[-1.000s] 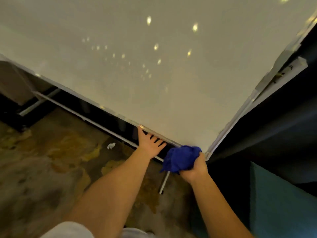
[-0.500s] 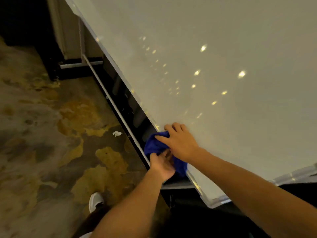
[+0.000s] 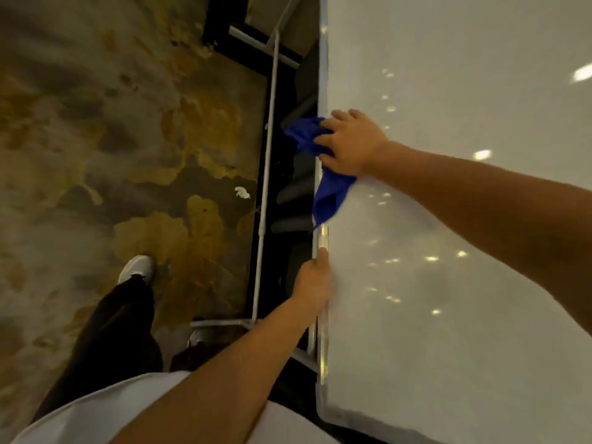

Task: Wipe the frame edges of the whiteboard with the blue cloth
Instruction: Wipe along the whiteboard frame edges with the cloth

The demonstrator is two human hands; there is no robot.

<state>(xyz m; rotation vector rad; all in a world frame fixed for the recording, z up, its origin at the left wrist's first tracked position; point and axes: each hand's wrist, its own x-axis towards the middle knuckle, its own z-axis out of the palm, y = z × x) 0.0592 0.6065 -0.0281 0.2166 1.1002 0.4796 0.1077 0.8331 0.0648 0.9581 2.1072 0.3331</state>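
The white whiteboard [image 3: 448, 219] fills the right half of the view, its silver frame edge [image 3: 323, 315] running top to bottom down the middle. My right hand [image 3: 350, 142] presses the blue cloth [image 3: 326, 184] flat against that edge, fingers spread over the cloth, which drapes over the frame and hangs down. Lower on the same edge my left hand [image 3: 312, 283] grips the frame with its fingers hidden behind it.
A white metal stand bar [image 3: 266, 174] and dark base run alongside the board's edge. The stained brown floor [image 3: 112, 139] spreads to the left, with a small white scrap [image 3: 242, 192]. My white shoe [image 3: 136, 267] and dark trouser leg stand beside the stand.
The view has swung round so the frame edge now runs vertically. My right hand has slid the cloth along the edge away from my left hand, which has let go of the cloth and grips the frame.
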